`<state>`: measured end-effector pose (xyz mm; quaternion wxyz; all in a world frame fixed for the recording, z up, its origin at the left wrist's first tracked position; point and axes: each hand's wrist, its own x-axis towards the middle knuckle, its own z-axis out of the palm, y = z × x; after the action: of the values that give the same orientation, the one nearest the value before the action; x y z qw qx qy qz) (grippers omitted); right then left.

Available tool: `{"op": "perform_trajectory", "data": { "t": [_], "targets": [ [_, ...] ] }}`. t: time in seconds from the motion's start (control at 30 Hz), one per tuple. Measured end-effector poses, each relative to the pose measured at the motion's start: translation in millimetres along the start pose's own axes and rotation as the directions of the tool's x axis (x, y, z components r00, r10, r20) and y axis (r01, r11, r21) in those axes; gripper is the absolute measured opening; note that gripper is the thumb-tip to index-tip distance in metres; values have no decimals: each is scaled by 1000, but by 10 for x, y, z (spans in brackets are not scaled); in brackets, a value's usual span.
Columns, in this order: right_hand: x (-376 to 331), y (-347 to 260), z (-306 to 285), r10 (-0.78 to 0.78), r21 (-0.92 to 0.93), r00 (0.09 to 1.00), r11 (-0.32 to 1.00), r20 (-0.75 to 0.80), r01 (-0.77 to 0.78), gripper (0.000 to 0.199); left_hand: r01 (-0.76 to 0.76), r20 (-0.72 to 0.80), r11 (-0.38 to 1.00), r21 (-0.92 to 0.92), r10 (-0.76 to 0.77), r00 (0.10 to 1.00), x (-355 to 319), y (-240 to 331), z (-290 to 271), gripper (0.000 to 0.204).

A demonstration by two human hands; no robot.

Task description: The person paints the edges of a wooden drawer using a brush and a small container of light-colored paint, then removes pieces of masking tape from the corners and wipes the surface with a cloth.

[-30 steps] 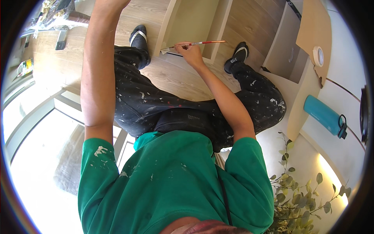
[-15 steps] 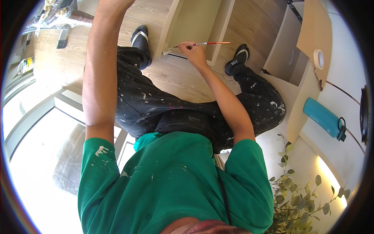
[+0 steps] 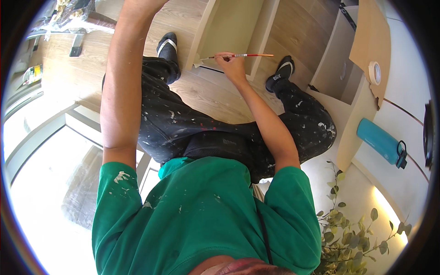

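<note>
My right hand [image 3: 231, 63] grips a thin paintbrush [image 3: 251, 55] with a red handle. Its bristle end points left and meets the lower edge of a beige cabinet panel [image 3: 229, 25] standing on the wood floor [image 3: 206, 94]. My left arm [image 3: 121, 82] stretches up along the left and runs off the top edge, so my left hand is hidden. I sit with legs in black, paint-flecked trousers spread either side of the panel, one black shoe [image 3: 167, 46] on its left and another [image 3: 283, 69] on its right.
An open beige cabinet box [image 3: 337, 68] stands at the right with a cardboard sheet [image 3: 371, 32] and a roll of tape [image 3: 375, 72]. A teal bottle [image 3: 380, 142] lies on a white surface. A leafy plant [image 3: 353, 229] sits at lower right. Clutter [image 3: 68, 13] lies at top left.
My right hand has slid the brush a little to the right along the panel's lower edge. My left arm stays raised.
</note>
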<state>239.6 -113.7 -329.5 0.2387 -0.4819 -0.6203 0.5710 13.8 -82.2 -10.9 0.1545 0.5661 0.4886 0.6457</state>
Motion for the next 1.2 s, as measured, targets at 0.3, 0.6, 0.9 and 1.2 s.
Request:
{"op": "perform_trajectory", "data": {
  "t": [0.3, 0.6, 0.9, 1.2],
  "targets": [
    [-31, -76, -18, 6, -51, 1000, 999, 9, -5, 21, -72, 3, 995, 68, 72, 997, -24, -123, 25, 93],
    [-38, -113, -7, 17, -30, 1000, 999, 23, -16, 20, -11, 9, 999, 49, 11, 1000, -11, -47, -11, 93],
    [-19, -68, -19, 7, -115, 999, 993, 50, -2, 21, -16, 7, 997, 69, 15, 1000, -14, -66, -12, 94],
    [-42, -155, 10, -21, -67, 1000, 998, -11, 20, 20, -44, -20, 987, 158, 48, 999, -26, -42, -36, 95]
  ]
}}
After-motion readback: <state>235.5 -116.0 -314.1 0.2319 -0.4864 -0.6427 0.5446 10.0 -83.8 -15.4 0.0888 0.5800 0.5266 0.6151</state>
